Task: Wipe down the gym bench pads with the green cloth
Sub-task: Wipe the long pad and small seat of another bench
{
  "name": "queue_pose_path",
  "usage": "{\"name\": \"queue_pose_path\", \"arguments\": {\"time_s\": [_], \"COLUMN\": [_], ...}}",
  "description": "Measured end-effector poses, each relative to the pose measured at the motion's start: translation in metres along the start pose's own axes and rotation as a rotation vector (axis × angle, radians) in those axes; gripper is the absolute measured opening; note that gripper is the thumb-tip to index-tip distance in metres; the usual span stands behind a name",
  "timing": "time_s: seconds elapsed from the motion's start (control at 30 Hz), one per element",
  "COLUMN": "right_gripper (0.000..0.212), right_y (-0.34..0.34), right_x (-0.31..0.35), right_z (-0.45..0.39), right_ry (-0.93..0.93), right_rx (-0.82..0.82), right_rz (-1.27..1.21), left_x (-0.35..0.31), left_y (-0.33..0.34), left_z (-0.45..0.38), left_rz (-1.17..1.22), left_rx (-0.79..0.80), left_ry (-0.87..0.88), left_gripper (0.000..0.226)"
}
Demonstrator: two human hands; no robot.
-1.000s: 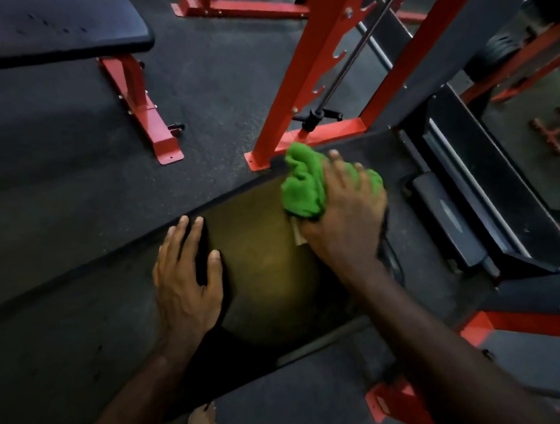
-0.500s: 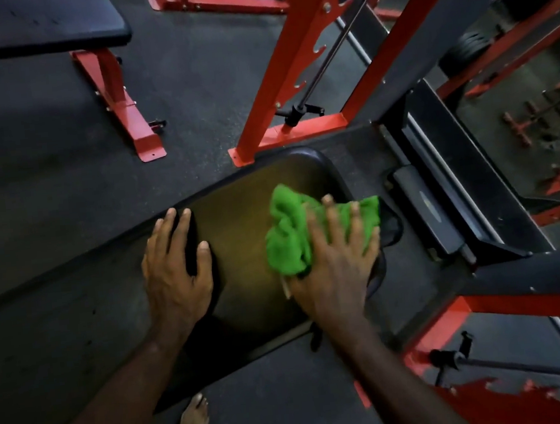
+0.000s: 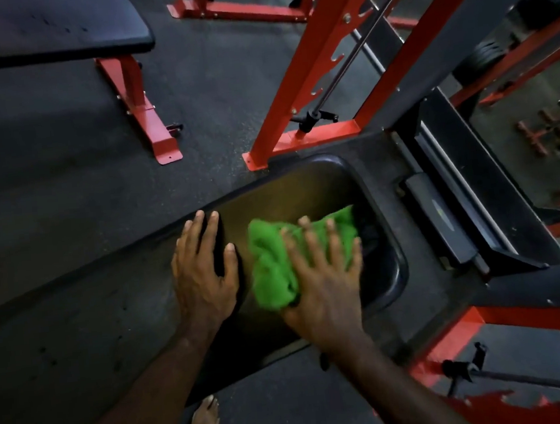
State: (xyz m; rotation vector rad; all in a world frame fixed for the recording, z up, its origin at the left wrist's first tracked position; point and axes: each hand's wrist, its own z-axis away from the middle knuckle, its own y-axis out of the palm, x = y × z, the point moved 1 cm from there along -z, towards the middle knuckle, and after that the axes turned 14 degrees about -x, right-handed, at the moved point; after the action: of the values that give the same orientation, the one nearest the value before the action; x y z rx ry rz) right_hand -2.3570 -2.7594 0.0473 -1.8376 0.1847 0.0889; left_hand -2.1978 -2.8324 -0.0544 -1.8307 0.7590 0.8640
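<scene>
- Currently: right hand [image 3: 322,276] lies flat on the green cloth [image 3: 276,263], fingers spread and straight, pressing it onto the end of the bench pad [image 3: 290,190].
- Left hand [image 3: 202,270] rests flat on the pad just beside the cloth, fingers close together, thumb apart.
- Judgement: keep the palm pressure even, overlap strokes, carry the cloth over the rounded end edge; cloth is bunched, so flatten it for fuller contact.
</scene>
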Motion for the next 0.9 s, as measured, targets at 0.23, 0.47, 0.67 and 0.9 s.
{"name": "queue_pose_path", "arguments": {"time_s": [0.23, 0.47, 0.67, 0.9], "right_gripper": [0.099, 0.097, 0.096, 0.102], "right_y": [0.010, 0.017, 0.027, 0.031], "right_x": [-0.010, 0.032, 0.040, 0.092], "right_z": [-0.069, -0.024, -0.071, 0.000], "right_ry": [0.104, -0.262, 0.013, -0.385], "right_rx": [-0.060, 0.040, -0.007, 0.104], "right_rz": [0.013, -0.103, -0.044, -0.143], "left_x": [0.001, 0.013, 0.061, 0.094], "left_y": [0.001, -0.008, -0.057, -0.061], "left_z": [0.001, 0.000, 0.007, 0.025], "left_rz": [0.000, 0.183, -0.022, -0.119], "left_rx": [-0.010, -0.002, -0.128, -0.100], "left_ry": [-0.003, 0.044, -0.216, -0.165], "left_gripper": [0.056, 0.059, 0.053, 0.054]}}
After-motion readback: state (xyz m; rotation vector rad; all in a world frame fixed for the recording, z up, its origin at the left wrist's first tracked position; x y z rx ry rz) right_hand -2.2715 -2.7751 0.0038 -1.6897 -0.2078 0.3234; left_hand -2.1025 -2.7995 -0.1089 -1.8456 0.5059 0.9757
